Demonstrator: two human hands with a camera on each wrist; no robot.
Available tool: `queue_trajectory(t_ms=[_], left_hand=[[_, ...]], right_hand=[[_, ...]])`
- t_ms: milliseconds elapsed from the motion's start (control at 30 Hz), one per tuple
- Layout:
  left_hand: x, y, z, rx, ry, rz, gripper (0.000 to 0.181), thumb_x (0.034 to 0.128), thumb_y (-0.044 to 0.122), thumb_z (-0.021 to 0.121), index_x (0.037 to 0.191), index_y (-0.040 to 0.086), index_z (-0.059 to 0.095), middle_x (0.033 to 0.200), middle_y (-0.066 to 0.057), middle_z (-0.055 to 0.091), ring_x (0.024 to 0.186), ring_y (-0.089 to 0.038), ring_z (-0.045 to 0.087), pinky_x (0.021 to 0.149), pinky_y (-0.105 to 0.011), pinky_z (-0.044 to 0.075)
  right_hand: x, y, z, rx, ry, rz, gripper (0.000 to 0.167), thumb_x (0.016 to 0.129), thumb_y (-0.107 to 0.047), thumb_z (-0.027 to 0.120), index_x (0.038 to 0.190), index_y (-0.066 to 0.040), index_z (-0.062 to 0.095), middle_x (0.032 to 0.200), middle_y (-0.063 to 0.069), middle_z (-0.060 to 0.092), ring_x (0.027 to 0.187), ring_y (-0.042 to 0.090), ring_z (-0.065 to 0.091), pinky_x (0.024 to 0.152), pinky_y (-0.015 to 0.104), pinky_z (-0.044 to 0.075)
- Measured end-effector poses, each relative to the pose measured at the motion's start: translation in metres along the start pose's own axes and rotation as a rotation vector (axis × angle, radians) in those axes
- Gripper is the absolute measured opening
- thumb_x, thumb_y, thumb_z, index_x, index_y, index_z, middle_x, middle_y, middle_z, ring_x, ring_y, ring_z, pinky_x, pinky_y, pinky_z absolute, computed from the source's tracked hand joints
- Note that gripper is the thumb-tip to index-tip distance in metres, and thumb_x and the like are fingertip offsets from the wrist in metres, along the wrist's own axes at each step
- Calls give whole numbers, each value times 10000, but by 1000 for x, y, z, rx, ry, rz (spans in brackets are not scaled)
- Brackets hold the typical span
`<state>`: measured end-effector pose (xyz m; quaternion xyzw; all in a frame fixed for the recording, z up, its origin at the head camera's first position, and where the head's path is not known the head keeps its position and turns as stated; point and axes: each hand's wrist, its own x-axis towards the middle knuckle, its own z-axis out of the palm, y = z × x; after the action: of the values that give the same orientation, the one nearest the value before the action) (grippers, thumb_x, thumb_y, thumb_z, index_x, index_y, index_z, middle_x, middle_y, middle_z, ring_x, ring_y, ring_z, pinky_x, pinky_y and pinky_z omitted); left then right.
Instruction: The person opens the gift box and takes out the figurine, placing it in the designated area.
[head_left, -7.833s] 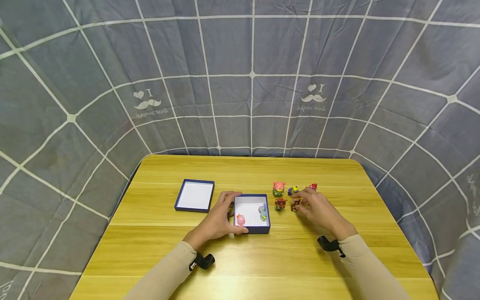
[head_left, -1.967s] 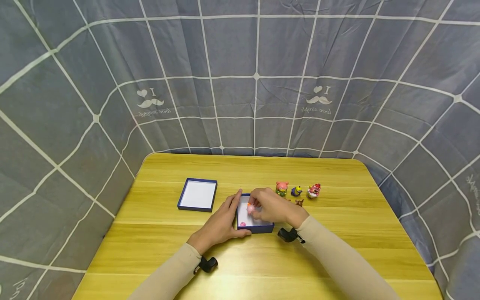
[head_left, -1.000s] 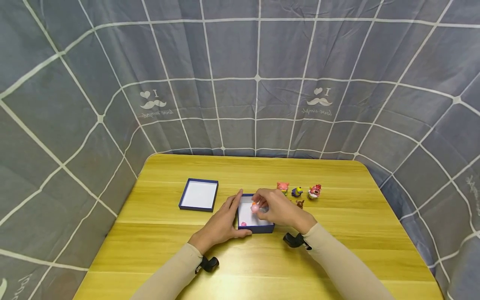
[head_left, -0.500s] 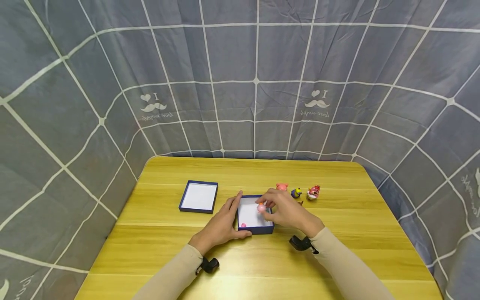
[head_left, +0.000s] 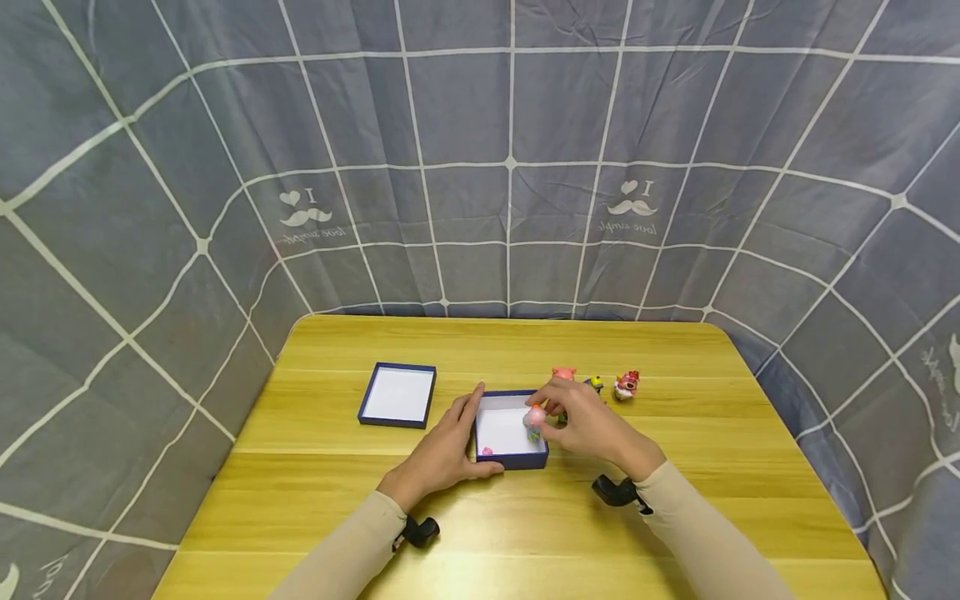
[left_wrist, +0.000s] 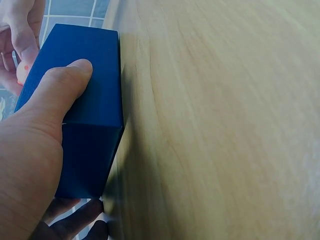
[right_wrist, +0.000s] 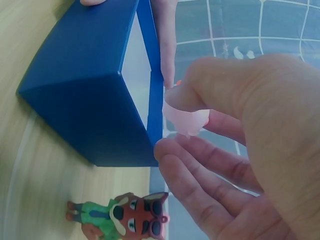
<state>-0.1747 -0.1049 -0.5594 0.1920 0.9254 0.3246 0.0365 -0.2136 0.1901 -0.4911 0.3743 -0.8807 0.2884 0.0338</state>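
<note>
An open blue box (head_left: 510, 460) with a white inside stands mid-table. My left hand (head_left: 442, 450) holds its left side, thumb on the front wall, as the left wrist view also shows. Over the box's right edge, my right hand (head_left: 592, 425) pinches a small pink figurine (right_wrist: 186, 119) with an orange bit on top. Beneath it, a grey-blue figurine (head_left: 532, 433) is partly visible at the box's right side. A small pink thing (head_left: 487, 451) lies in the front left corner.
A shallow blue box lid (head_left: 397, 395), white side up, lies left of the box. Behind the right hand stand a pink figurine (head_left: 564, 373), a blue-yellow one (head_left: 595, 383) and a red-white one (head_left: 627, 385). A fox figurine (right_wrist: 125, 216) stands beside the box.
The right hand went from the brown figurine on the table into the box and took the pink figurine. Lately it has carried it rightward to the box's right edge. The left hand stays.
</note>
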Motion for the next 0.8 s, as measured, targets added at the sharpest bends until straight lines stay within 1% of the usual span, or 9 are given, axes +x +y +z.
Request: queue_trajectory(t_ms=[100, 267, 333, 433, 633, 733, 800], left_hand=[[0, 1, 0, -6, 3, 9, 1387, 907, 596, 996, 1894, 150, 129, 1856, -248, 378, 1633, -452, 543, 1305, -603, 531], [0, 1, -1, -17, -3, -5, 1396, 899, 601, 1001, 1895, 162, 127, 1861, -227, 378, 1636, -438, 543, 1319, -593, 521], [1, 1, 0, -18, -6, -14, 1394, 901, 608, 997, 1898, 180, 121, 1863, -211, 379, 1639, -423, 542, 1328, -581, 515], [1, 1, 3, -23, -10, -12, 1399, 899, 614, 996, 1897, 172, 120, 1853, -214, 391, 1629, -422, 550, 1323, -581, 519], [-1, 2, 2, -21, -24, -17, 1411, 904, 610, 994, 1899, 176, 92, 1862, -243, 370, 1642, -456, 532, 1319, -608, 517], [-1, 3, -1, -18, -14, -14, 1412, 900, 588, 1005, 1895, 144, 107, 1853, -258, 379, 1635, -470, 537, 1308, -629, 520], [0, 4, -2, -20, -11, -9, 1406, 899, 573, 1011, 1892, 127, 120, 1846, -265, 385, 1628, -476, 542, 1304, -633, 522]], right_hand=[[-3, 1, -3, -4, -1, 19, 222, 1040, -94, 886, 1255, -60, 841, 1196, 104, 806, 982, 304, 810, 839, 456, 705], [-6, 1, -8, -3, -10, 50, 217, 1069, -143, 870, 1265, -56, 837, 1211, 107, 796, 986, 280, 810, 836, 421, 706], [-7, 2, -9, 2, -7, 59, 220, 1063, -130, 872, 1266, -54, 833, 1213, 109, 799, 983, 258, 807, 828, 387, 702], [-11, 4, -10, 11, 4, 67, 218, 1051, -103, 874, 1258, -52, 831, 1207, 111, 810, 970, 239, 804, 814, 363, 693], [-19, 10, -9, -5, 43, 48, 220, 1043, -82, 872, 1254, -32, 834, 1195, 100, 821, 944, 233, 809, 841, 422, 699], [-23, 11, -10, -25, 66, 37, 213, 1036, -77, 873, 1242, -36, 837, 1177, 87, 817, 947, 242, 804, 859, 433, 700], [-27, 12, -11, -33, 79, 45, 207, 1026, -71, 879, 1229, -52, 844, 1157, 73, 814, 950, 256, 797, 858, 427, 697]])
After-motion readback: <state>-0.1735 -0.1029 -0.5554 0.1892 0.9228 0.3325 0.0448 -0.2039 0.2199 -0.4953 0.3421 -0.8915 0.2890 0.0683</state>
